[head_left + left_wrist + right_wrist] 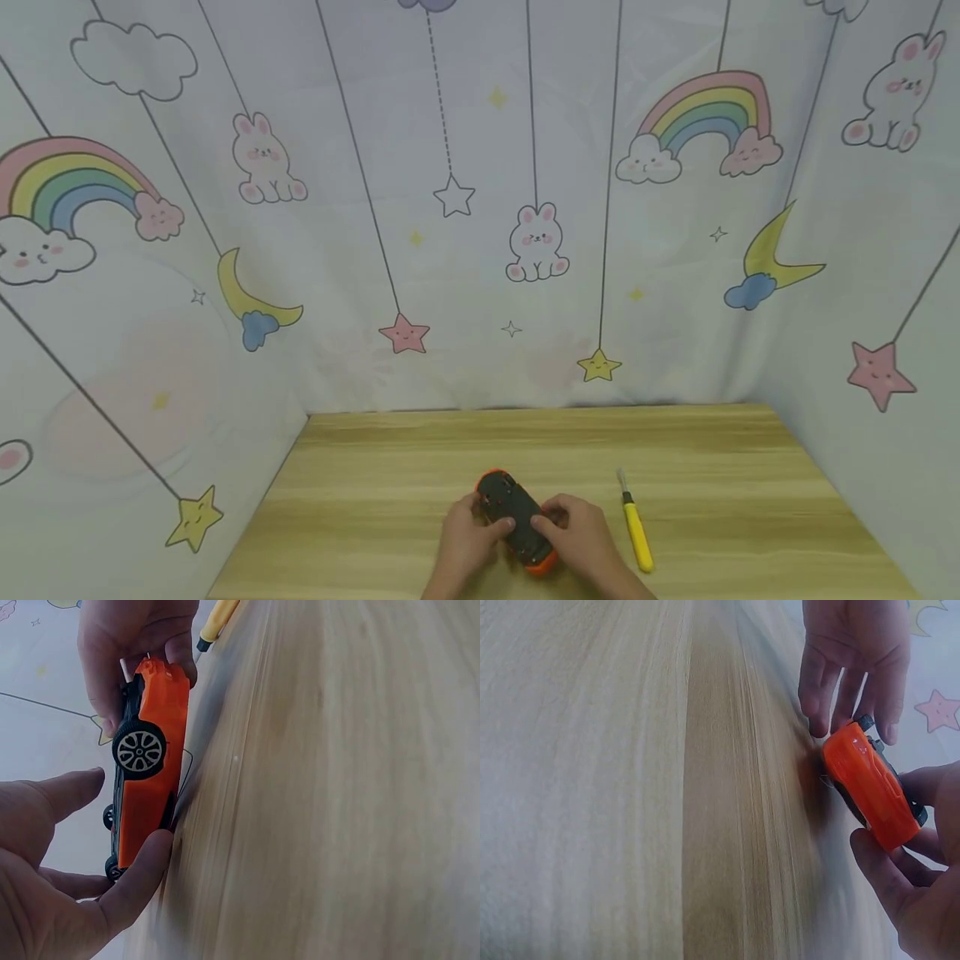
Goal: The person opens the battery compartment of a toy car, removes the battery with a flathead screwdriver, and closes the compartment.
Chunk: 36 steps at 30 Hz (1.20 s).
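1. I overlook a pale wood-grained table (360,500).
2. My right hand (588,533) grasps, my left hand (465,542) loosely touches, an overturned orange-and-black plastic toy car (517,507), near centre; I judge it's being positioned, needing steady support next.
3. Yellow-handled metal-shafted tool (637,533), right.

Wood-grain table (360,492), pale backdrop (465,367) printed with rainbows (705,98), bunnies (537,250), stars (406,335)

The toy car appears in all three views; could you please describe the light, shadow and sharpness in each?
Head view: soft, dim light, the toy car mostly dark with little detail; left wrist view: a fairly crisp wheel; right wrist view: a soft-edged dark shadow on the table beside the car.
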Each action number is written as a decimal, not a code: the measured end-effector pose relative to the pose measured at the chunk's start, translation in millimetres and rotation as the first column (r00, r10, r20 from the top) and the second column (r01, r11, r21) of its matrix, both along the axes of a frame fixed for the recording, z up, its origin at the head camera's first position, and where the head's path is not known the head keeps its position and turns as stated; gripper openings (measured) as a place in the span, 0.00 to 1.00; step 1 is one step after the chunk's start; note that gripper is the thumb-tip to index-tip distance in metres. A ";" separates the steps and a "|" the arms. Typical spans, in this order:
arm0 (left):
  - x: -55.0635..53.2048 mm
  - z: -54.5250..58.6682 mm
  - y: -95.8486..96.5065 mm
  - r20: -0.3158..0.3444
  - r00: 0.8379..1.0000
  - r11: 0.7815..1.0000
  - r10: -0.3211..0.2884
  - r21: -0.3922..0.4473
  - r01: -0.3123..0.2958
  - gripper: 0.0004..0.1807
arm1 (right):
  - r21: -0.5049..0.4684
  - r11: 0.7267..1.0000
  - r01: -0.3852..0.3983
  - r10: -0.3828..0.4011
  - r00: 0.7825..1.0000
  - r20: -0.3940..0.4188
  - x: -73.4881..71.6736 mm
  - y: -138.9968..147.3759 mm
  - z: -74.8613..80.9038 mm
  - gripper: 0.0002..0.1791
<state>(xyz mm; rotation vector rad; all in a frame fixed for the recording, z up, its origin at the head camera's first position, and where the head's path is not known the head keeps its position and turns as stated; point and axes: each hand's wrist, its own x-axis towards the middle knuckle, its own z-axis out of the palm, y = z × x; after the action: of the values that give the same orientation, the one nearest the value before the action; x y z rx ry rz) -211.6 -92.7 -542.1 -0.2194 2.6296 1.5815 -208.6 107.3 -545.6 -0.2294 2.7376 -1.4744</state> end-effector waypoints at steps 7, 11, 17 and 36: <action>1.6 -1.3 3.9 -0.032 0.999 0.999 -0.009 0.047 0.010 0.46 | -0.013 1.000 -0.019 0.020 0.999 0.031 1.3 -0.6 2.0 0.18; 1.9 -0.2 6.2 -0.014 1.000 0.997 -0.004 0.072 0.005 0.47 | -0.017 1.000 -0.021 0.021 0.999 0.040 3.5 -1.0 6.3 0.17; 1.4 0.8 7.6 -0.011 1.000 0.992 -0.004 0.123 0.005 0.48 | -0.011 1.000 -0.011 0.011 1.000 0.022 4.4 -1.3 5.6 0.16; -5.7 1.8 8.5 -0.016 1.000 0.991 -0.022 0.133 0.024 0.43 | -0.012 0.999 -0.034 0.034 0.999 0.041 5.8 2.7 -0.7 0.18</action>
<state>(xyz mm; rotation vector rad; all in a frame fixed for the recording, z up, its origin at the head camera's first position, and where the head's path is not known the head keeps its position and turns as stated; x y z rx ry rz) -217.3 -84.1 -540.3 -0.1708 2.5139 1.7493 -202.8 110.0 -546.3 -0.2419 2.6803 -1.4697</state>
